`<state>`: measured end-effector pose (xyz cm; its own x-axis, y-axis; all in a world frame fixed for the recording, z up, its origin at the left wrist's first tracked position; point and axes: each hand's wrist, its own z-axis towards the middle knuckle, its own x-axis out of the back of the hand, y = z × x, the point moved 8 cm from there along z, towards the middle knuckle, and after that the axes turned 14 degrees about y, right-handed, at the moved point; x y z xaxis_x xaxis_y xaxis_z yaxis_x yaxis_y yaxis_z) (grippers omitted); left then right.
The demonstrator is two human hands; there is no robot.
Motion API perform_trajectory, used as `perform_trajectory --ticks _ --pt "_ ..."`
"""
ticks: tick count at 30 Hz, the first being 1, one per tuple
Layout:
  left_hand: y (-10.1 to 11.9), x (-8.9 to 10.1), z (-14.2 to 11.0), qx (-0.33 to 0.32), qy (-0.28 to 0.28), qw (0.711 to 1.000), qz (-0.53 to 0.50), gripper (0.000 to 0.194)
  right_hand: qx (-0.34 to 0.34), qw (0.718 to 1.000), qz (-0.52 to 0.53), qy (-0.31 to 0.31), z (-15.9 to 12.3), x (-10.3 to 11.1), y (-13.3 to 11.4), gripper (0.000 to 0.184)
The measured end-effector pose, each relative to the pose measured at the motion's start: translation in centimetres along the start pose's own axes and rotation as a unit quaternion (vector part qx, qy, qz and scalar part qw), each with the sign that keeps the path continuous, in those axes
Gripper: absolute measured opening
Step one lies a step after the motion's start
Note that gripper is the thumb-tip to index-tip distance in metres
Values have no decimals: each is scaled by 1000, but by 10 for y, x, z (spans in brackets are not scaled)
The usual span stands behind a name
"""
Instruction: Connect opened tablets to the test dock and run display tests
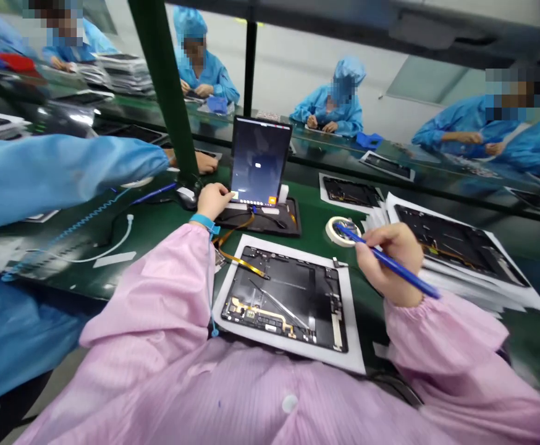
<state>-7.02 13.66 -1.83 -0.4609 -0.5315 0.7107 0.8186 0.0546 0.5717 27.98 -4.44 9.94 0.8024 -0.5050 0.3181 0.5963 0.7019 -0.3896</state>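
Observation:
My left hand (212, 199) reaches forward with its fingers curled and rests at the lower left corner of an upright tablet screen (259, 161) standing in a black fixture (270, 219). In my right hand (390, 262) I grip a blue pen (388, 261) whose tip points toward a roll of white tape (341, 230). Between my arms lies an open tablet chassis (285, 295) on a white sheet, joined to the fixture by an orange flex cable (237, 256).
A stack of open tablet chassis on white sheets (455, 244) sits to the right. A co-worker's blue sleeve (61, 170) reaches across from the left past a green post (168, 93). A coiled blue cord (70, 232) lies on the green bench. Several people in blue work beyond.

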Motion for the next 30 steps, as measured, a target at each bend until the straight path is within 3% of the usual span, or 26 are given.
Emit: perform_trajectory --ticks 2,4,6,8,11,14,17,22,30 --pt "6 11 -5 5 12 999 32 36 -172 978 113 -18 -23 2 6 12" --pt "21 26 -15 -2 13 999 40 49 -322 934 149 -52 -57 -2 24 16" --pt "47 30 -35 -42 -70 996 -23 45 -413 899 128 -68 -91 0 46 13" --pt "77 23 -70 -104 -220 967 -80 40 -454 882 113 -66 -116 4 63 13" --pt "101 10 -128 -174 -418 889 -75 39 -456 883 82 -73 -135 7 73 11" --pt "106 1 -162 -220 -494 840 -29 36 -400 914 -14 -62 -133 12 69 11" --pt "107 -4 -174 -243 -520 818 -3 32 -374 924 -51 -63 -129 12 66 14" --pt "108 -5 -177 -235 -532 814 2 25 -378 920 -41 -96 -131 6 67 13" --pt "105 -7 -179 -233 -558 796 -23 15 -339 935 -60 -80 -131 10 66 14"
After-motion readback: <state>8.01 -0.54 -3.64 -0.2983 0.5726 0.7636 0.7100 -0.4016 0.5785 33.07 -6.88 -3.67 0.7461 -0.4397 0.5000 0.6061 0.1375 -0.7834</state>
